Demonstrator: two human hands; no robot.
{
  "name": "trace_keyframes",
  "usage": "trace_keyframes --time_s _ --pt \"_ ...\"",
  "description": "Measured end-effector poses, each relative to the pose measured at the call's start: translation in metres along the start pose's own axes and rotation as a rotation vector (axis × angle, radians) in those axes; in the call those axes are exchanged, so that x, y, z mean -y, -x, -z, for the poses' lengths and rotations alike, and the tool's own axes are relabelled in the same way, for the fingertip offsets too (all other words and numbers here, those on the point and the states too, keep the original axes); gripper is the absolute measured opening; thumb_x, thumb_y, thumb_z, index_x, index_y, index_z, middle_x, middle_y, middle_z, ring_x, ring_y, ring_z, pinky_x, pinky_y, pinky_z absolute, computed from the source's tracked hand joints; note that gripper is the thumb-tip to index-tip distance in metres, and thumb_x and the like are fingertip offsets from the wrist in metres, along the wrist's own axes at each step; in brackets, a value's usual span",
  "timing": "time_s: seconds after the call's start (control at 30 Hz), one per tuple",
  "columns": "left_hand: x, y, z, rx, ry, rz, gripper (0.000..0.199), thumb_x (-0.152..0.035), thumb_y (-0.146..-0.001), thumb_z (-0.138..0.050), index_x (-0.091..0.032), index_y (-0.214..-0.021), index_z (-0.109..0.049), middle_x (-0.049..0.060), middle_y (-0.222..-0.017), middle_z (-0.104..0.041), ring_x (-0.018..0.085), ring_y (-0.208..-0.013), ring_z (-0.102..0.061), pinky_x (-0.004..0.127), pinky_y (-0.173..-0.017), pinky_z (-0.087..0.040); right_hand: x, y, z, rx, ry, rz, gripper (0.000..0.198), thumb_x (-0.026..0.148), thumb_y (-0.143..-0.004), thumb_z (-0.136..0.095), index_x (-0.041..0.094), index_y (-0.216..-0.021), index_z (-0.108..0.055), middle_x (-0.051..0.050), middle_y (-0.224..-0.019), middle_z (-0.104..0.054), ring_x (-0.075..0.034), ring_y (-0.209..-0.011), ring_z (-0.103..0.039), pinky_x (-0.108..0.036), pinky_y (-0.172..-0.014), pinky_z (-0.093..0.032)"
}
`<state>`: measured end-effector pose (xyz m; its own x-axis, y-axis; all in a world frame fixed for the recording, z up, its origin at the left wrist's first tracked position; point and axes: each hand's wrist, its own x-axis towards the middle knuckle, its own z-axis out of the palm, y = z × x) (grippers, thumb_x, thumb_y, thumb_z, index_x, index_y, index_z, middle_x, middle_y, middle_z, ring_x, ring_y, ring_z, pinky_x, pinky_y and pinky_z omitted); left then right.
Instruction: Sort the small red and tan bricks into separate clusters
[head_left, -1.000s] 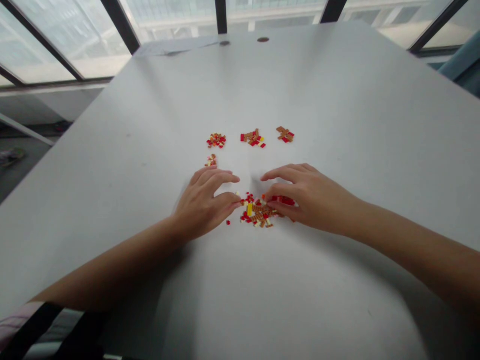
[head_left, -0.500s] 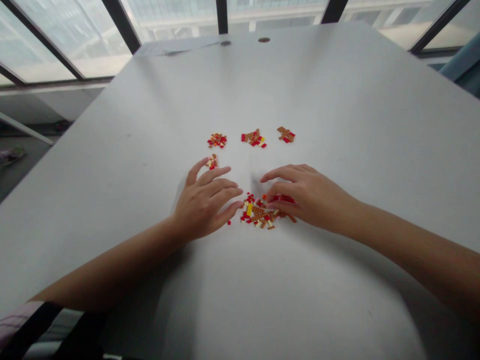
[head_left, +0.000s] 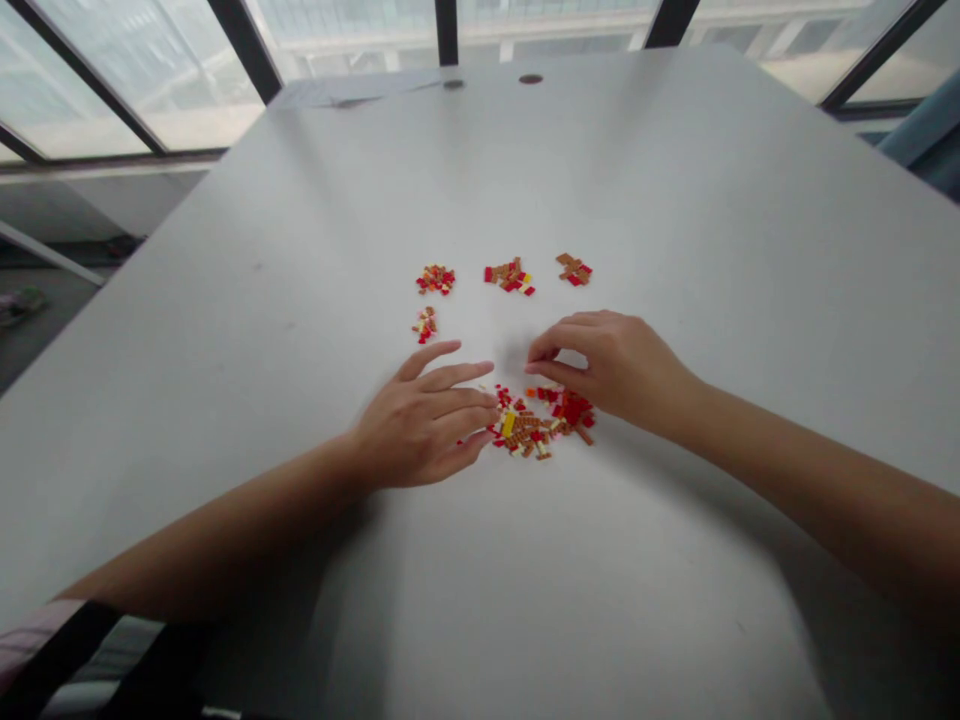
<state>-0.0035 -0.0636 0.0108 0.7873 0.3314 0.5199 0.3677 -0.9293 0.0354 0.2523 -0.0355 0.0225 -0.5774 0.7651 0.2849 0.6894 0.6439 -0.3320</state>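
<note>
A loose heap of small building bricks [head_left: 529, 425], mostly brown and red with some cream, orange and yellow, lies between my hands. My left hand [head_left: 427, 420] is open, palm down, its fingertips over the heap's left edge beside a yellow brick [head_left: 508, 424]. Just above the heap's far side, my right hand [head_left: 600, 360] has thumb and forefinger pinched together. Whatever sits in that pinch, if anything, is too small to make out. Part of the heap's left side is hidden under my left fingers.
Farther back are a mixed brick pile [head_left: 436, 280], a pile of brown and red plates [head_left: 510, 275] and a smaller brown and red group [head_left: 574, 269]. A small cluster [head_left: 426, 325] lies beyond my left hand. The white table [head_left: 480, 180] reaches to the windows.
My right hand has lifted from the heap, moved slightly away from me and closed into a pinch. My left hand has slid right, its fingers now over the heap's edge.
</note>
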Motion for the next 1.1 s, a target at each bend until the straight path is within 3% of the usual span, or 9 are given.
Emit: trace_keyframes --time_s 0.37,0.57,0.73,0.93,1.1 --pt "0.000 0.003 0.003 -0.017 -0.007 -0.009 0.011 -0.018 -0.091 -0.063 -0.023 -0.099 -0.067 -0.003 -0.103 -0.079 0.019 -0.116 -0.067 0.042 -0.115 -0.042 -0.006 -0.046 -0.029 -0.061 0.031 -0.077 0.019 0.017 -0.090 -0.058 0.014 -0.094 -0.076 -0.010 -0.094 -0.076 -0.020 -0.083 -0.067 -0.033 -0.077 -0.050" --pt "0.002 0.003 0.003 -0.031 -0.012 0.001 0.009 -0.018 -0.092 -0.062 -0.022 -0.098 -0.067 -0.002 -0.102 -0.079 0.020 -0.115 -0.068 0.042 -0.113 -0.043 -0.001 -0.057 -0.030 -0.068 0.110 -0.206 0.021 0.020 -0.091 -0.057 0.017 -0.096 -0.077 -0.010 -0.101 -0.075 -0.020 -0.081 -0.067 -0.032 -0.069 -0.047" --pt "0.004 0.003 -0.002 -0.057 0.001 0.063 0.010 -0.019 -0.093 -0.062 -0.020 -0.102 -0.066 0.000 -0.104 -0.078 0.019 -0.110 -0.069 0.040 -0.109 -0.047 -0.005 -0.051 -0.018 -0.045 0.106 -0.245 0.021 0.021 -0.090 -0.059 0.020 -0.101 -0.077 -0.007 -0.097 -0.078 -0.021 -0.087 -0.070 -0.034 -0.077 -0.050" --pt "0.006 0.005 -0.008 -0.053 -0.033 0.148 0.016 -0.026 -0.093 -0.063 -0.020 -0.107 -0.068 0.004 -0.110 -0.077 0.022 -0.113 -0.068 0.043 -0.108 -0.046 -0.007 -0.026 -0.002 0.044 0.037 -0.200 0.014 0.025 -0.086 -0.066 0.021 -0.092 -0.078 -0.003 -0.087 -0.078 -0.020 -0.082 -0.071 -0.033 -0.079 -0.051" --pt "0.005 0.005 -0.011 0.018 -0.008 0.125 0.021 -0.035 -0.092 -0.065 -0.023 -0.110 -0.071 0.006 -0.119 -0.073 0.026 -0.120 -0.065 0.049 -0.111 -0.043 0.000 -0.018 0.006 0.247 -0.026 -0.083 0.013 0.021 -0.081 -0.066 0.024 -0.085 -0.077 0.000 -0.083 -0.077 -0.016 -0.076 -0.069 -0.029 -0.073 -0.049"
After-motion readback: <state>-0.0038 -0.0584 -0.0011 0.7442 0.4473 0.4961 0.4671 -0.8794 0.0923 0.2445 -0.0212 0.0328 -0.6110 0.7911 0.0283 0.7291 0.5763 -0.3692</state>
